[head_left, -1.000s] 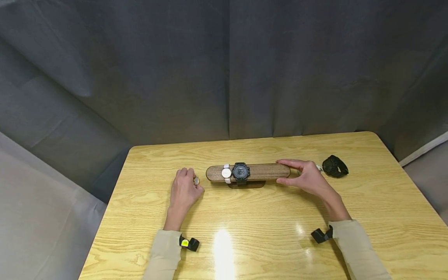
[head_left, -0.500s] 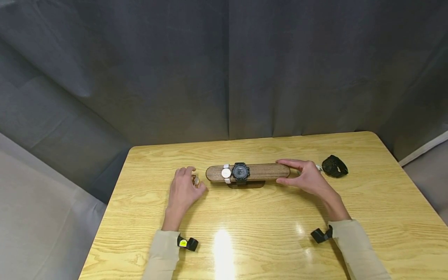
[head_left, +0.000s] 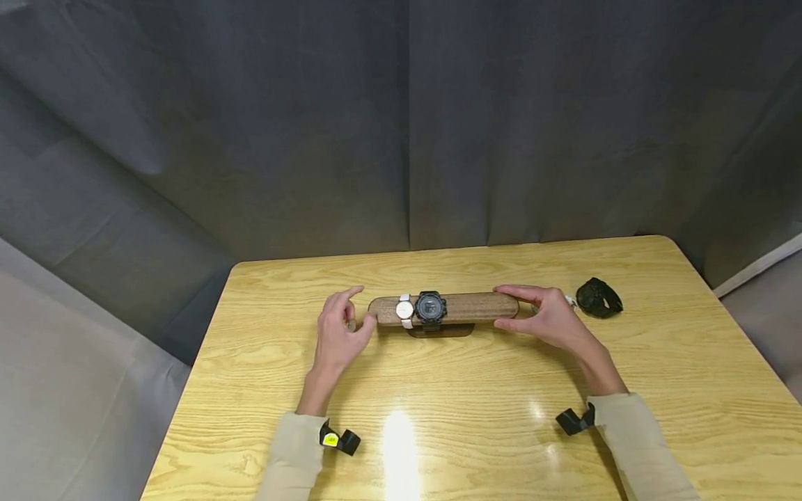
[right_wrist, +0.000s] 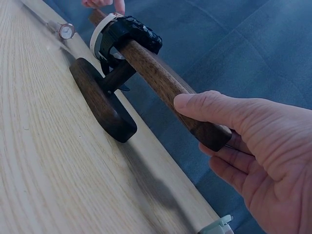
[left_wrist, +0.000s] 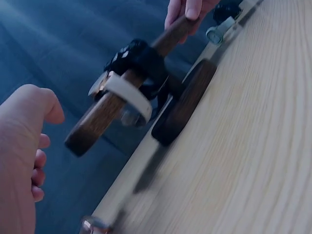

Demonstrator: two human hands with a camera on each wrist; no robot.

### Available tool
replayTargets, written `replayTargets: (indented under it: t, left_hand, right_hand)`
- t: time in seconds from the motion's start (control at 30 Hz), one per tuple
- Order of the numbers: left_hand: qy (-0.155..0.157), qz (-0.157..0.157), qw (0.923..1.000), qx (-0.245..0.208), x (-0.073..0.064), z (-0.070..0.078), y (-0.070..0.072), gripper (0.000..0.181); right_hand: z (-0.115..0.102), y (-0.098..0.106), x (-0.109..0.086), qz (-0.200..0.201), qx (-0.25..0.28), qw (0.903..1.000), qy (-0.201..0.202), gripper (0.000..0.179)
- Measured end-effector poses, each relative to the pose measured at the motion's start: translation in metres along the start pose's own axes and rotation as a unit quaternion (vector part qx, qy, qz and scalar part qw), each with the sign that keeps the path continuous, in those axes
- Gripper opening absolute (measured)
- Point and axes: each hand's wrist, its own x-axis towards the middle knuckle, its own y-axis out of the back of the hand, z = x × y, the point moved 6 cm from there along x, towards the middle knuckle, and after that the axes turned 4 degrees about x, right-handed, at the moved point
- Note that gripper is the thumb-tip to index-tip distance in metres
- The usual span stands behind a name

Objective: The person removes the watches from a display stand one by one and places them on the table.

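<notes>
A T-shaped wooden watch stand (head_left: 473, 307) carries a white-strapped watch (head_left: 405, 310) and a chunky black digital watch (head_left: 431, 307) on the left half of its bar. My right hand (head_left: 554, 319) grips the bar's right end, thumb on the near side and fingers behind, clear in the right wrist view. At the opposite end my left hand (head_left: 338, 332) has its thumb and index finger spread apart, and the left wrist view has it apart from the bar. Another small watch (right_wrist: 65, 31) lies on the table by the left hand, mostly hidden by it in the head view.
Right of the stand lies a black watch (head_left: 599, 298) on the wooden table (head_left: 464, 403). Beside it is a pale green watch (left_wrist: 214, 35), largely hidden behind the right hand in the head view. A dark curtain (head_left: 313, 139) hangs behind the table.
My left hand has opened its fingers away from the small watch and moved slightly right and up, toward the stand's left end. The right hand keeps its grip on the stand.
</notes>
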Motion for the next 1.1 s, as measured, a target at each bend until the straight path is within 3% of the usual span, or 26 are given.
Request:
replayTargets:
  t: [0.33,0.47,0.7,0.97,1.1]
  left_hand:
    - [-0.029,-0.038,0.9987,0.014,-0.005,0.024,-0.018,0.045]
    - [-0.04,-0.048,0.9968,0.05,-0.006,0.03,-0.025,0.046]
    - [-0.055,-0.053,0.9898,0.12,-0.003,0.039,-0.033,0.044]
    - [-0.032,-0.051,0.9906,0.123,-0.004,0.04,-0.037,0.042]
    - [-0.039,-0.035,0.9918,0.117,-0.005,0.041,-0.037,0.041]
  right_hand:
    - [0.0,-0.002,-0.001,-0.003,0.005,1.0,-0.006,0.062]
    - [0.0,-0.001,-0.001,-0.002,0.001,1.0,-0.009,0.062]
    - [-0.001,0.0,0.0,-0.001,0.003,1.0,-0.005,0.062]
    - [0.001,0.0,0.001,-0.003,0.012,0.9999,-0.002,0.06]
    - [0.001,0.0,0.0,-0.003,0.017,0.9999,-0.001,0.059]
